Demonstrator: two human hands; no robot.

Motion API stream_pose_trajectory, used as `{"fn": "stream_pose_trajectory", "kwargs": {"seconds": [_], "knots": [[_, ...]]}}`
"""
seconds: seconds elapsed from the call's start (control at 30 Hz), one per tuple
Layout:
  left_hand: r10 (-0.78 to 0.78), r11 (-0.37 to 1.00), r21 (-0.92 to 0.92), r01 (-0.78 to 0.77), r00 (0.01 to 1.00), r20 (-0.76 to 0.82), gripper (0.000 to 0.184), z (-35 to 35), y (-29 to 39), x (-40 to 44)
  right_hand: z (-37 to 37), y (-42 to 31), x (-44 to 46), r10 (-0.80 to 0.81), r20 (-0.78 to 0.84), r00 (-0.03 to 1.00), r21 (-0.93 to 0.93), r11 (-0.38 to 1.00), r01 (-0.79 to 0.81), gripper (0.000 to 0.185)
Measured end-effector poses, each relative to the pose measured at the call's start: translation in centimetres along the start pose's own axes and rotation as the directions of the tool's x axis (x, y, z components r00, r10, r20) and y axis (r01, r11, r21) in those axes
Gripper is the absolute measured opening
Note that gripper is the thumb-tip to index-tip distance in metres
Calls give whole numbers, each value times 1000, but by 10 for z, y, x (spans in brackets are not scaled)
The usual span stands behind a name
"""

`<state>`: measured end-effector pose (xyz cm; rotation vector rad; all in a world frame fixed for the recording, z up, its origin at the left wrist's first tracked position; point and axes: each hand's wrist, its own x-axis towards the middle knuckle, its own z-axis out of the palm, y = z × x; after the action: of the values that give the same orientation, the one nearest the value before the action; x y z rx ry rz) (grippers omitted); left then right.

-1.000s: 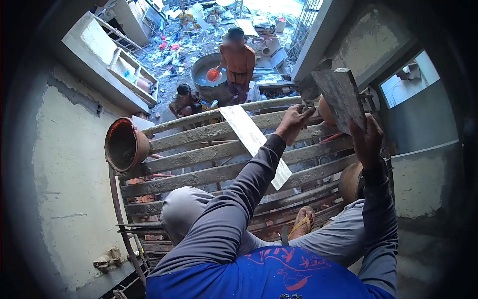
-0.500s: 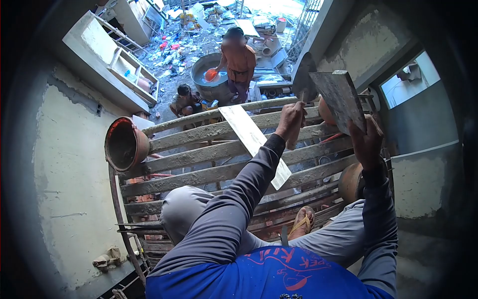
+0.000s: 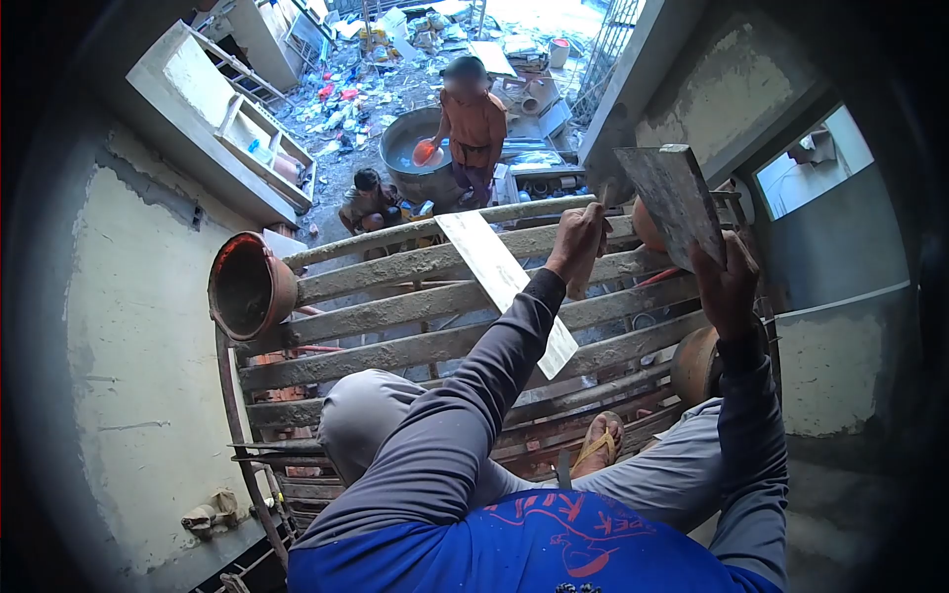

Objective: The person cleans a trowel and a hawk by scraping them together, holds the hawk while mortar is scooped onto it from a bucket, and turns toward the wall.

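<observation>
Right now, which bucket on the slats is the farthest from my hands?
The left bucket, at the left end of the slats. The lower right bucket and upper right bucket, partly behind your board, are nearer.

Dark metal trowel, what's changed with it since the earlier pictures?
Since the first picture, the left hand has turned the dark metal trowel: its blade swung left and its handle now shows below the fist. Nothing was let go; the right hand still holds the flat grey board.

Bluish daylight glares over the rubble-strewn ground (image 3: 405,59) beyond; the side walls sit dimmer. Wide-lens distortion bends the plank platform (image 3: 415,311), black vignetting swallows the corners, and the trowel blade (image 3: 611,158) looks blurred.
</observation>
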<state>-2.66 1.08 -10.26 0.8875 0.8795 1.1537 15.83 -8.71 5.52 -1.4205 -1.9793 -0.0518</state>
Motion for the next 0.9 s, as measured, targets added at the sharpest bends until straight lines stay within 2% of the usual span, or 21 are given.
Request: {"fn": "stream_pose_trajectory", "kwargs": {"seconds": [0.2, 0.6, 0.9], "knots": [[-39, 999, 33, 38, 998, 44, 46, -3, 5, -2, 0, 0, 0, -2, -2, 1000, 8, 1000, 2, 22], [-15, 999, 45, 10, 991, 131, 40, 1, 2, -3, -1, -5, 1, -2, -4, 1000, -5, 1000, 2, 21], [-14, 986, 164, -19, 980, 200, 23, 2, -2, 0, 2, -4, 0, -13, 2, 1000, -11, 1000, 13, 20]]}}
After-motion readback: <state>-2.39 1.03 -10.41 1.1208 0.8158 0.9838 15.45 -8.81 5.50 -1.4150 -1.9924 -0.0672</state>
